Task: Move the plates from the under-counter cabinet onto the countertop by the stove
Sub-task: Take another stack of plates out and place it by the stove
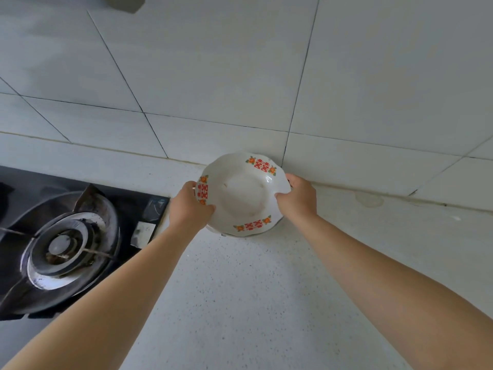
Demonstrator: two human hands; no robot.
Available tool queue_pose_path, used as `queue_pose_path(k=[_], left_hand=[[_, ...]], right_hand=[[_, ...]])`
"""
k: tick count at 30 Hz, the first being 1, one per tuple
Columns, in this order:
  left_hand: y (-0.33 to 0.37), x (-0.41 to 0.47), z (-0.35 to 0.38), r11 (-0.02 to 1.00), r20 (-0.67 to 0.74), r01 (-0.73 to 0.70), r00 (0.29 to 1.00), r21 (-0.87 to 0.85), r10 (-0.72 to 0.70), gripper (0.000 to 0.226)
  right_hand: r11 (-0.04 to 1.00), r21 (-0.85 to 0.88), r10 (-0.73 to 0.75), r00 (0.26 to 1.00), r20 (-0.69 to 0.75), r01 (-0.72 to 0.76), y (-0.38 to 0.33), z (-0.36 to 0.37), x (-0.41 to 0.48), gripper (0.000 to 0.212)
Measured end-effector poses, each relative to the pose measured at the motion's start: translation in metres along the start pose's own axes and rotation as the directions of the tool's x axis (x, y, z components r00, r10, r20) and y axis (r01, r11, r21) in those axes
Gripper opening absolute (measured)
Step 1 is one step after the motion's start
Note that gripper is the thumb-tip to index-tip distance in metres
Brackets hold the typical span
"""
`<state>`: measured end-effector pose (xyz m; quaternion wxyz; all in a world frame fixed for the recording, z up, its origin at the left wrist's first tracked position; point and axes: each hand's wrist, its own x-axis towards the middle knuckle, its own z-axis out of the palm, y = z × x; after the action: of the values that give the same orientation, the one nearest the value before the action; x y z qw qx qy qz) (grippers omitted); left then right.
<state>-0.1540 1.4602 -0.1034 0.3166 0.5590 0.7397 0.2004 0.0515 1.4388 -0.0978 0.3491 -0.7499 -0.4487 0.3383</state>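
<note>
White speckled countertop [240,303] fills the lower view, meeting a white tiled wall [213,62] at the back.

A deep white plate [241,193] with a scalloped rim, red double-happiness characters and orange flowers sits low over the countertop near the wall. The left hand [186,206] grips the plate's left rim, thumb on top and fingers curled beneath. The right hand [298,198] grips the opposite rim the same way. Holding both sides likely keeps the plate level for setting down.

A second rim seems to peek out beneath the near edge, perhaps another plate. Whether anything touches the surface yet is unclear.

To the left, just beside the plate, is a black gas stove [61,247] with a round burner.
</note>
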Motion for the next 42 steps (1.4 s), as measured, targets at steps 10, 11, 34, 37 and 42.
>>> queue_pose_path(k=[10,11,34,37,42], left_hand=[[-0.014,0.010,0.007,0.999,0.006,0.005,1.000,0.039,-0.005,0.045],[-0.016,0.010,0.007,0.999,0.008,0.007,1.000,0.041,-0.007,0.045],[-0.024,-0.011,0.001,0.971,0.115,-0.148,0.985,0.190,0.128,0.054],[-0.022,-0.026,-0.003,0.966,0.124,-0.166,0.982,0.196,0.143,0.061],[-0.011,-0.064,-0.011,0.956,0.108,-0.211,0.975,0.203,0.192,0.066]], right_hand=[[0.998,-0.061,-0.028,0.998,0.052,0.032,0.009,0.015,0.016,0.035],[0.997,-0.065,-0.032,0.998,0.059,0.036,0.010,0.017,0.016,0.034],[0.974,-0.183,-0.107,0.982,0.157,0.135,0.016,0.007,0.001,0.043],[0.962,-0.203,-0.150,0.974,0.172,0.184,0.011,-0.002,-0.012,0.043],[0.960,-0.203,-0.155,0.968,0.195,0.195,0.005,-0.022,-0.050,0.055]])
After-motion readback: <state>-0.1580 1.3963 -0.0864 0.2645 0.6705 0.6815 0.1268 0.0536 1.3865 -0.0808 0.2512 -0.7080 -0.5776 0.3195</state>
